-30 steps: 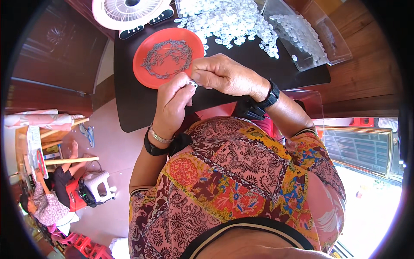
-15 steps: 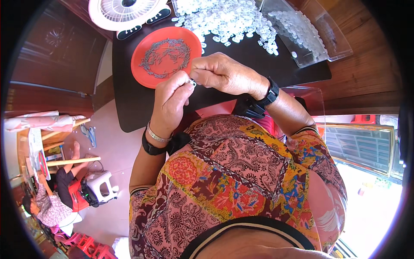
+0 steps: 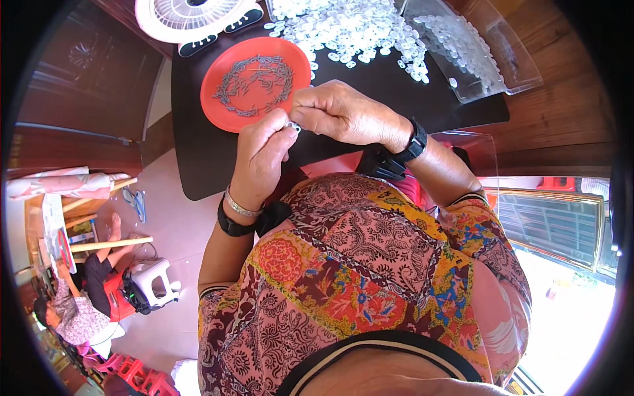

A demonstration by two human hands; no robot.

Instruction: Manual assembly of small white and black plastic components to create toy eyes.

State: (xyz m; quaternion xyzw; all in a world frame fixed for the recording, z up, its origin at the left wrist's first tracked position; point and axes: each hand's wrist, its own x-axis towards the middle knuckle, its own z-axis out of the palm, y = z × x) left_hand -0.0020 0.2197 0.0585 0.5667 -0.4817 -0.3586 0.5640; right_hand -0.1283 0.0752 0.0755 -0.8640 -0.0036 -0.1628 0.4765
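Observation:
My left hand (image 3: 263,150) is closed, pinching a small white plastic piece (image 3: 294,126) with holes between thumb and fingertips. My right hand (image 3: 340,113) is closed too, its fingertips meeting the left ones at that piece. Whatever the right fingers hold is hidden behind them. Just beyond my left hand lies a round red plate (image 3: 212,84) with many thin grey screw-like pins (image 3: 277,79) on it. A heap of small white plastic pieces (image 3: 350,30) spreads over the far part of the black table (image 3: 211,162), past my right hand.
A clear plastic bin (image 3: 526,84) holding more white pieces stands at the far right. At the far left of the table is a white fan (image 3: 198,20). On the left, another person (image 3: 79,313) sits on a stool, beside a white plastic stool (image 3: 157,284).
Both hands keep the same pinch at the same spot. The view has shifted very slightly; nothing else visibly moved on the table.

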